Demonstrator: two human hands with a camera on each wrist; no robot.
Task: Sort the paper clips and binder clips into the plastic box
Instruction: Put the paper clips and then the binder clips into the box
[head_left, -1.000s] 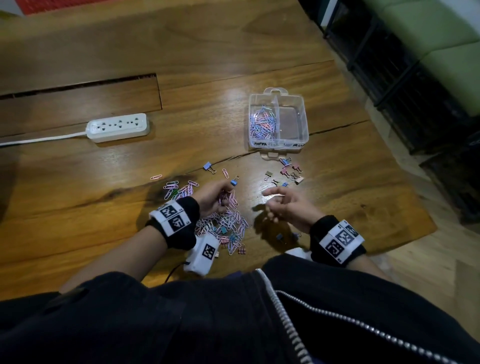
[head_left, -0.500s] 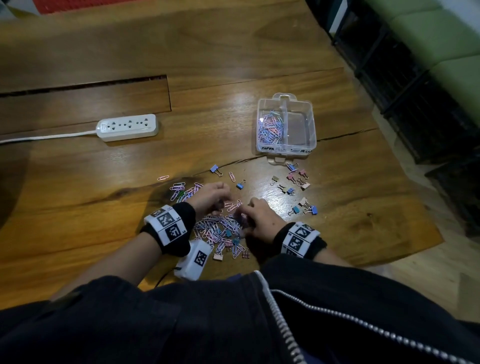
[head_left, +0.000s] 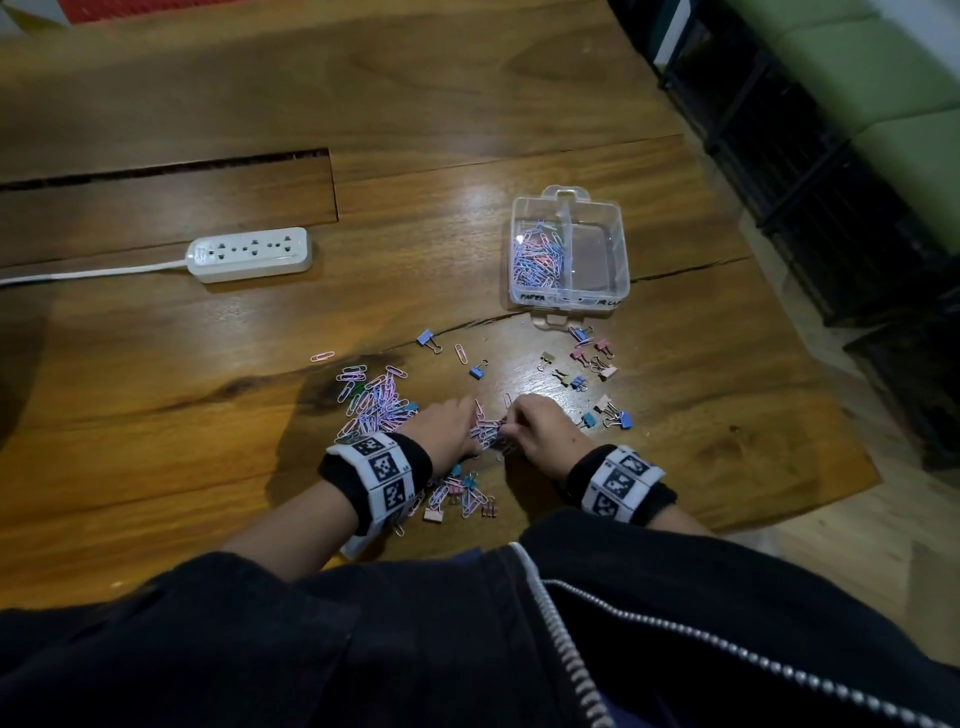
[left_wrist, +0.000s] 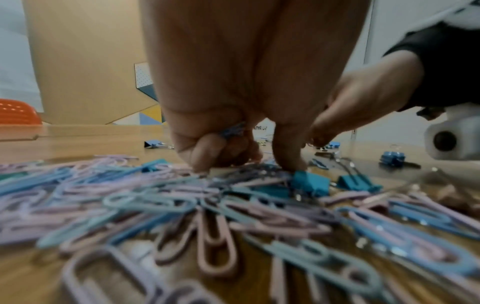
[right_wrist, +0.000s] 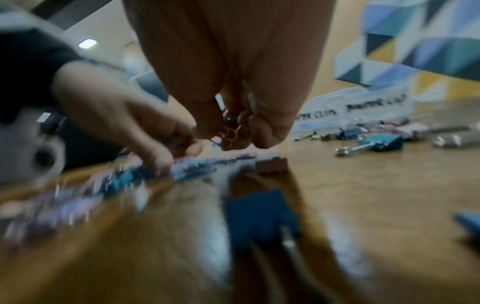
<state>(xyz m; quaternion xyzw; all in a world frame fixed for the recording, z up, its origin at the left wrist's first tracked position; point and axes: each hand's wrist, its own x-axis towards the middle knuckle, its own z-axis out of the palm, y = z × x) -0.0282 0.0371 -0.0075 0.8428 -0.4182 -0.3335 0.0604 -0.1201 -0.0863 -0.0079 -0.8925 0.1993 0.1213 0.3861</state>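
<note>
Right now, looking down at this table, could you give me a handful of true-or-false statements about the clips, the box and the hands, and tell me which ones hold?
1. The plastic box has paper clips in its left compartment. True.
2. The right compartment of the box is full of binder clips. False: it looks bare; the binder clips lie on the table in front of the box.
3. Both hands are down at the pile of paper clips. True: the left hand and the right hand meet over it.
4. The right hand is flat and holds nothing. False: its fingers curl round a few paper clips.
5. The power strip sits inside the box. False: it lies on the table, far left of the box.
</note>
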